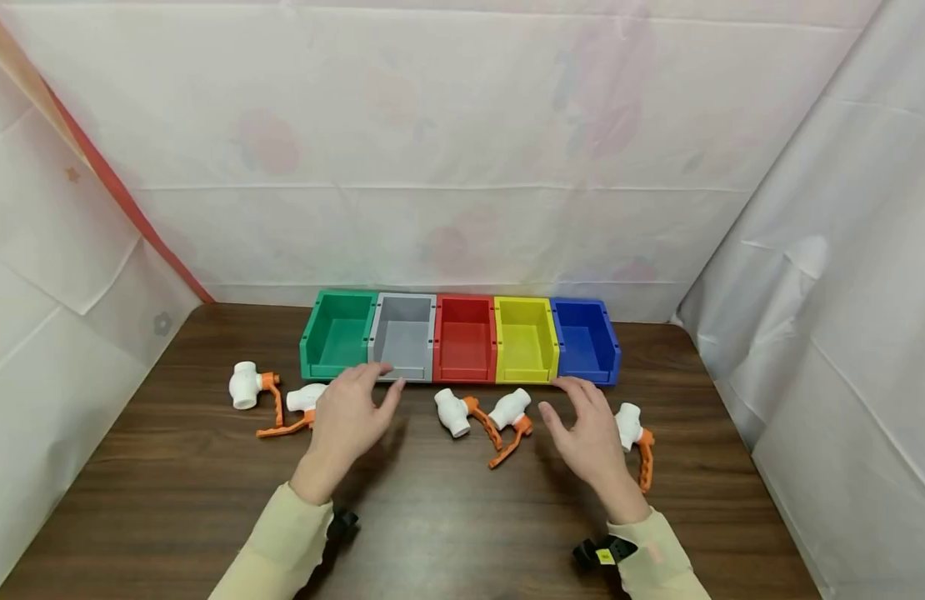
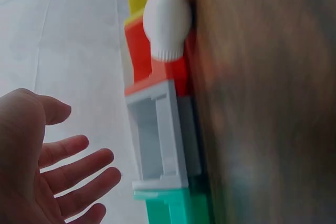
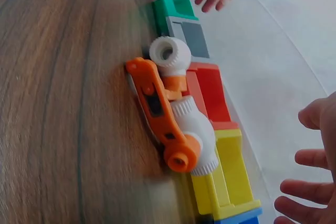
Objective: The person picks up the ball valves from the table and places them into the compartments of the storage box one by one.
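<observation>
My left hand hovers before the grey bin, fingers spread and holding nothing. It partly hides a white ball valve with an orange handle. Over on the right, my right hand is likewise spread and bare, between two valves. One white valve lies left of it, its orange handle large in the right wrist view. Another valve lies right of it, partly covered. A further valve rests in front of the red bin. At far left lies one more valve.
Joined in the row are also a green bin, a yellow bin and a blue bin. They stand at the back of the brown wooden table, before a white curtain.
</observation>
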Demonstrator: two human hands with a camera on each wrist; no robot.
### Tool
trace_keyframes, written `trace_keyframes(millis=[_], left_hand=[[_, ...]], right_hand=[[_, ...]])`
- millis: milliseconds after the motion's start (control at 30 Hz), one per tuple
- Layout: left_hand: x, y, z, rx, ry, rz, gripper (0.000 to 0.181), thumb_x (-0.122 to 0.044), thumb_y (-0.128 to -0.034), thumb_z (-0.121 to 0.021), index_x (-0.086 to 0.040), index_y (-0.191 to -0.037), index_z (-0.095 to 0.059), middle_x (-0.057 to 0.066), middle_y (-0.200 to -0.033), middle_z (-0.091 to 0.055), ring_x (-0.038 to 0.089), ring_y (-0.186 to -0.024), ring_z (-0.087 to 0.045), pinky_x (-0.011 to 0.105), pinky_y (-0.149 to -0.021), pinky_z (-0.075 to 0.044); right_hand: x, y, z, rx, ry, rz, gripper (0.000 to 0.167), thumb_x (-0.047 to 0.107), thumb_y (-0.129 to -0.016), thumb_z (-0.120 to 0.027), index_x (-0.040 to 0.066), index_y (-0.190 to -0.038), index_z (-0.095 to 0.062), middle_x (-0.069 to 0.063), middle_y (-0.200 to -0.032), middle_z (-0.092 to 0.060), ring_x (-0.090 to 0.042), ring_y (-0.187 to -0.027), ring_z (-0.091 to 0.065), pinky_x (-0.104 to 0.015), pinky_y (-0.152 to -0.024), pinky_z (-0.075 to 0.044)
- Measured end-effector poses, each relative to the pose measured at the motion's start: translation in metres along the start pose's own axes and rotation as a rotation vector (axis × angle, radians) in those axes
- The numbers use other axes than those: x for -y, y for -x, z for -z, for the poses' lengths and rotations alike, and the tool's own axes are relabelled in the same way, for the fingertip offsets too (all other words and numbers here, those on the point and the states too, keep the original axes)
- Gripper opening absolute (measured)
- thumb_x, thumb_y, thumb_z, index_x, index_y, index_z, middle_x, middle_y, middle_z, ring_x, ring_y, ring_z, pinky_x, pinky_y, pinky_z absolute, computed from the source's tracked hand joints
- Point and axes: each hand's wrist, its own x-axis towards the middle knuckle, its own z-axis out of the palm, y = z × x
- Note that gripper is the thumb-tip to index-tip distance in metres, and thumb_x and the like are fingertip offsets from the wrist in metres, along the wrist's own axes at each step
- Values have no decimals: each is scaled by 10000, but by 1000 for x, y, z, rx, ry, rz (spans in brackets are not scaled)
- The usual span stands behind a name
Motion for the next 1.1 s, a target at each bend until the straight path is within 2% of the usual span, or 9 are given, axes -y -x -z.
trace_keyframes(millis=[100,200,400,433,600,667,767,933,1100], left_hand=[[10,-7,3,-2,9,25,311,-329,-914,-697,-57,-1060,-737,116,-993,-725,302,-836,-671,470,-613,-541],[21,-12,8,2,4,55,309,-322,-929,-679,-57,-1082,-727,124,-1009,-724,306,-808,-671,475,-584,-535],[44,-21,19,4,-17,132,331,-328,-957,-640,-61,-1141,-706,158,-1079,-704,332,-833,-669,527,-611,-527],[48,-23,20,-3,-17,139,329,-318,-958,-636,-54,-1142,-705,168,-1080,-700,339,-824,-665,532,-613,-520],[69,-28,28,-43,-38,177,326,-292,-961,-635,-24,-1135,-700,193,-1101,-680,371,-797,-645,538,-602,-514],[77,-30,30,-45,-53,192,322,-285,-961,-640,-23,-1140,-699,201,-1126,-669,379,-803,-640,536,-584,-514],[87,-32,32,-23,-63,212,318,-256,-962,-643,-12,-1161,-690,223,-1157,-649,382,-799,-627,526,-565,-505],[100,-37,33,51,-73,263,329,-234,-974,-622,-20,-1221,-665,229,-1188,-625,368,-767,-618,511,-556,-506],[108,-40,32,108,-86,290,357,-191,-958,-640,-4,-1262,-629,238,-1173,-610,403,-839,-625,550,-638,-508]], right_hand=[[-5,1,5,-27,-17,-11,385,294,-940,-696,68,-1251,-660,-134,-1271,-606,-337,-1184,-543,-541,-947,-440],[-10,2,10,-46,-24,-22,367,262,-935,-702,63,-1241,-665,-138,-1257,-614,-340,-1186,-547,-540,-958,-433],[-23,4,20,-90,-26,-43,347,198,-925,-711,58,-1239,-661,-154,-1246,-614,-354,-1179,-551,-547,-964,-423],[-25,5,22,-96,-24,-48,345,192,-927,-708,58,-1242,-659,-157,-1248,-612,-357,-1123,-569,-540,-931,-437],[-38,7,31,-142,-12,-63,339,172,-924,-711,40,-1232,-663,-181,-1235,-617,-380,-1089,-577,-548,-891,-446],[-44,8,35,-160,-8,-74,337,174,-924,-711,38,-1228,-666,-184,-1228,-620,-384,-1132,-565,-556,-905,-438],[-51,11,40,-170,7,-99,333,172,-927,-701,38,-1229,-666,-185,-1223,-621,-377,-1073,-574,-530,-841,-447],[-63,18,48,-171,36,-132,327,151,-912,-713,39,-1216,-669,-189,-1221,-614,-366,-1020,-570,-497,-777,-443],[-72,26,56,-115,64,-167,338,167,-910,-721,37,-1216,-662,-218,-1255,-579,-431,-1150,-512,-588,-875,-418]])
